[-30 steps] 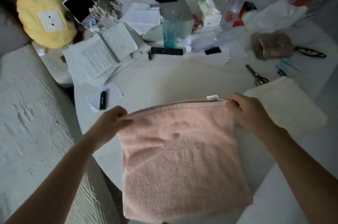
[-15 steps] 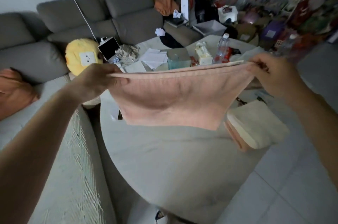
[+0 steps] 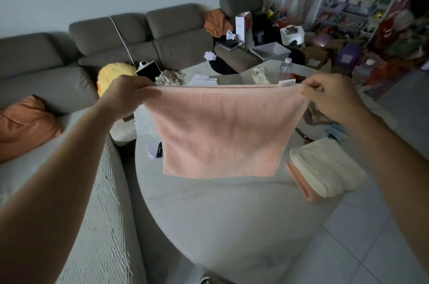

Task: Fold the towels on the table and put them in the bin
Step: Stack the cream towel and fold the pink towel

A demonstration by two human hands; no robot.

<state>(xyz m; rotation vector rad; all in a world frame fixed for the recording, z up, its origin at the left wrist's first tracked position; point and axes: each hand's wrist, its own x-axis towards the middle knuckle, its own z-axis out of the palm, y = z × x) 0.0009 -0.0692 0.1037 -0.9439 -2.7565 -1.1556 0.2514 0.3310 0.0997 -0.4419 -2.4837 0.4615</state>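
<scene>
Pink towel (image 3: 220,135) hangs above table (image 3: 232,214), top corners pinched by left hand (image 3: 126,98), right hand (image 3: 334,98) fingers.

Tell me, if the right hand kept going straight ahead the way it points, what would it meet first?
Likely the clear bottle standing on the table, just beyond the right hand gripping the pink towel. Depth is hard to judge here.

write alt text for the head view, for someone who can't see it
Two hands, left hand and right hand, hold a pink towel up by its top corners above a round table, beside a stack of folded towels.
</scene>
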